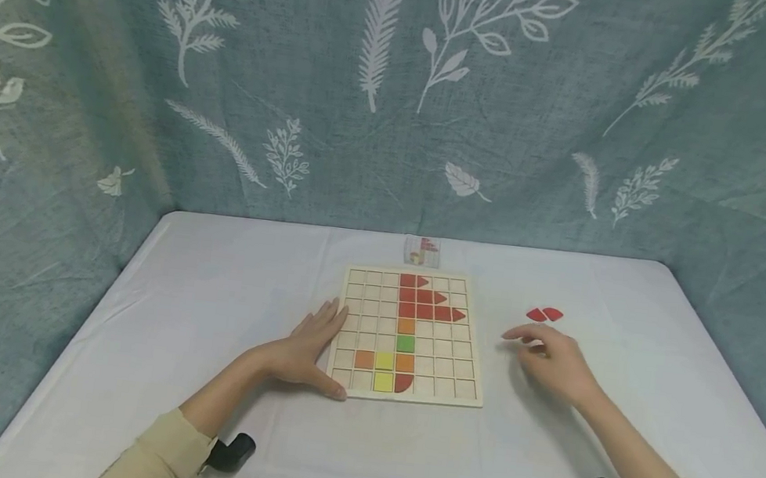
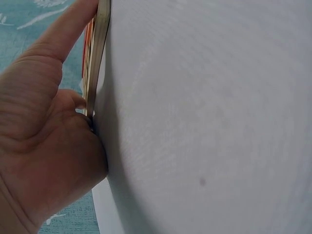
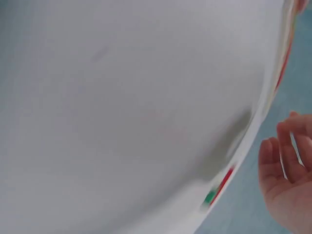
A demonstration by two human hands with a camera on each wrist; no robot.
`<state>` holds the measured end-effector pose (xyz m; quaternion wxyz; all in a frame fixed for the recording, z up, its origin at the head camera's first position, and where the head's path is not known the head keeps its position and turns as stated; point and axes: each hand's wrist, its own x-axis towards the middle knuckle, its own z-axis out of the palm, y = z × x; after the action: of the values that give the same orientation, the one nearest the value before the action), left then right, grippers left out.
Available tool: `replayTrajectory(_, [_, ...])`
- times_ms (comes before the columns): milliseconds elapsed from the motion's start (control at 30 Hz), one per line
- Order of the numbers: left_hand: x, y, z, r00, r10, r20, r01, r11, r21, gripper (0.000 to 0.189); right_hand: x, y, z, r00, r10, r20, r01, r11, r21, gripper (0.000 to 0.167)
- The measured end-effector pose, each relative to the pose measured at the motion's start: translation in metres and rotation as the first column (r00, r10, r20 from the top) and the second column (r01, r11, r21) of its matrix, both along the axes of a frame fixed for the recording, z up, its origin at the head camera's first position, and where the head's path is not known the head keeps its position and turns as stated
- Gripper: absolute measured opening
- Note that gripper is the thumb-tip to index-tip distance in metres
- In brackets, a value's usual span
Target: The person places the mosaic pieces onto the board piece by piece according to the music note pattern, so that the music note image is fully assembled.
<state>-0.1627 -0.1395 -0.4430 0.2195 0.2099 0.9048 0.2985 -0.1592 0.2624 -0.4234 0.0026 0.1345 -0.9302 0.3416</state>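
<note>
A square wooden grid board lies flat on the table. Red squares and pointed pieces fill cells in its upper rows, with orange, green, yellow and red rounded pieces below. My left hand rests against the board's left side, fingers spread along it and thumb at the lower left corner. In the left wrist view the thumb lies along the board's edge. To the right of the board hovers my right hand, fingers loosely bent and holding nothing. Just beyond its fingertips lie two red rounded pieces.
A small picture card with a similar coloured pattern lies behind the board. White cloth covers the table. Patterned blue-green curtains hang at the back and sides. Black wrist devices sit at both sleeves.
</note>
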Motion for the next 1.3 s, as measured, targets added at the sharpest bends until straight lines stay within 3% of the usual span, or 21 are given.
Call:
replayTrajectory(133, [0.001,-0.002,0.001,1.000,-0.005,-0.003,0.005,1.000,0.010,0.132,0.000,0.036,0.003,0.999,-0.042,-0.004,0.042,0.995,0.086,0.037])
replayTrajectory(300, [0.002,-0.003,0.002,1.000,-0.007,-0.005,0.007,1.000,0.024,0.130,-0.002,0.059,0.004,0.998,-0.053,0.019,0.051,0.991,0.123,0.036])
replayTrajectory(600, [0.002,-0.002,0.003,1.000,-0.006,0.000,0.006,1.000,0.024,0.130,-0.004,0.056,0.002,0.994,-0.096,0.058,0.087,0.986,0.140,0.028])
replayTrajectory(933, [0.003,-0.001,0.005,1.000,-0.019,0.001,0.019,0.999,0.031,0.129,-0.007,0.053,0.001,0.994,-0.101,0.032,0.095,0.984,0.154,0.026])
replayTrajectory(1100, [0.002,-0.002,0.004,1.000,-0.022,-0.001,0.022,1.000,0.021,0.130,-0.008,0.049,0.001,0.990,-0.121,0.066,0.115,0.989,0.091,0.032])
replayTrajectory(1300, [0.001,-0.001,0.002,1.000,-0.019,-0.006,0.019,1.000,0.024,0.129,-0.007,0.023,0.002,0.984,-0.131,0.117,0.137,0.989,-0.047,0.037])
